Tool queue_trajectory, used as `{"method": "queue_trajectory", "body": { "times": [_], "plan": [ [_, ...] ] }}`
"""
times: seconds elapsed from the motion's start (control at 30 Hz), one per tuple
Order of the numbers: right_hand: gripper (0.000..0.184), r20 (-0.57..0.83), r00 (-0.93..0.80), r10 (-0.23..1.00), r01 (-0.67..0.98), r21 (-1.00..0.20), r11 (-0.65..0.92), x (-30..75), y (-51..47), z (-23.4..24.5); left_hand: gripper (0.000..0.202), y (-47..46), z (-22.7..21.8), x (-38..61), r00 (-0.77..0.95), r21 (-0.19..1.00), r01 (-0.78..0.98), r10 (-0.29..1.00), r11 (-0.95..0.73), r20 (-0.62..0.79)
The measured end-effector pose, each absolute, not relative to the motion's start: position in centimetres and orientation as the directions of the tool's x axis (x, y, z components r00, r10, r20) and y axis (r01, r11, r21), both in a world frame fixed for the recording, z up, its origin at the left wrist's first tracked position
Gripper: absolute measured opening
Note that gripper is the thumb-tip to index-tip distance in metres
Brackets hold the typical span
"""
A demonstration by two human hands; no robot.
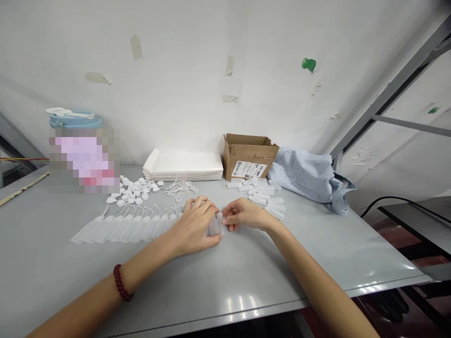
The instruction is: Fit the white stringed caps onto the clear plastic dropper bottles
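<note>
My left hand (195,225) is bent over the right end of a row of frosted plastic sleeves (121,229), its thumb and fingers around several of them. White cords stick up from the tops of many sleeves. My right hand (244,213) pinches at the last frosted sleeve (221,225), close to my left fingertips; the exact pinch point is partly hidden by the fingers. Behind the row lie a heap of small white plastic caps (136,190) and a tangle of white cords (181,188). Loose frosted sleeves (264,193) are scattered beyond my right hand.
A stack of white padded envelopes (185,165) lies against the wall, beside an open cardboard box (248,157). Light blue cloth (305,176) is bunched to its right. A blue-lidded container (75,121), partly blurred out, stands at the left. The grey table (246,281) has its front edge near me.
</note>
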State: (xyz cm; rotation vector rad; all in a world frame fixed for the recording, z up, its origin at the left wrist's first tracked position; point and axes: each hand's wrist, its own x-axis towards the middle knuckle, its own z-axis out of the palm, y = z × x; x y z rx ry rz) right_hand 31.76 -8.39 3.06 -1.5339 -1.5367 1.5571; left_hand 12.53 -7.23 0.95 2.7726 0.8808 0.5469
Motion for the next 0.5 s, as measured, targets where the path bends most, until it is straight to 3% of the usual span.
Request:
{"method": "queue_trajectory", "body": {
  "times": [0.5],
  "plan": [
    [0.012,-0.375,-0.279,0.884,0.323,-0.904,-0.282,31.55,-8.29,3.12,0.032,-7.46,1.04,12.34,0.756,0.287,0.516,0.586,-0.807,0.29]
  ]
}}
